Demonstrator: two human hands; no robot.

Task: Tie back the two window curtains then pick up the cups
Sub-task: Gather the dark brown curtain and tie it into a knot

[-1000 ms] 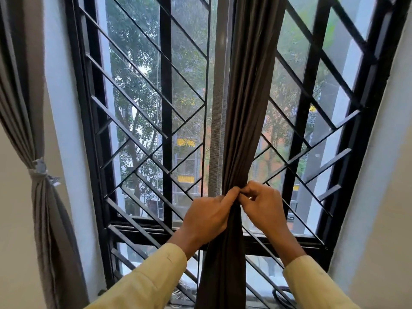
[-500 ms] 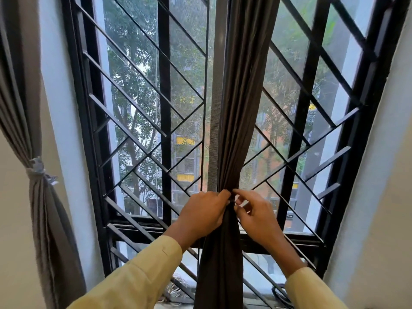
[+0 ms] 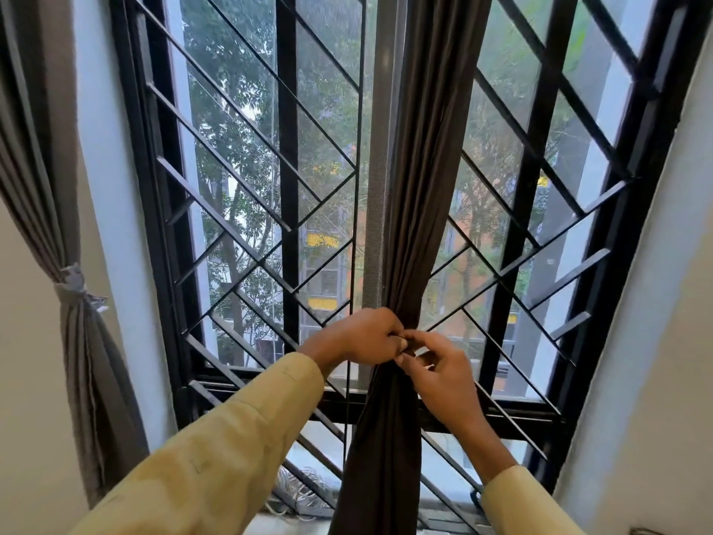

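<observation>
A dark brown curtain (image 3: 424, 187) hangs bunched in the middle of the window. My left hand (image 3: 362, 335) grips the gathered cloth at waist height from the left. My right hand (image 3: 443, 370) pinches something small against the cloth right beside it; what it pinches is too small to tell. At the far left a grey curtain (image 3: 34, 167) is tied back with a pale grey band (image 3: 75, 281). No cups are in view.
A black metal window grille (image 3: 289, 148) with diagonal bars spans the window behind the curtain. White walls flank the window frame on both sides. A tangle of pale cables (image 3: 304, 492) lies on the sill at the bottom.
Both hands have slid slightly down the curtain and drawn closer together; my right hand's fingers have spread while thumb and forefinger pinch at the gather.
</observation>
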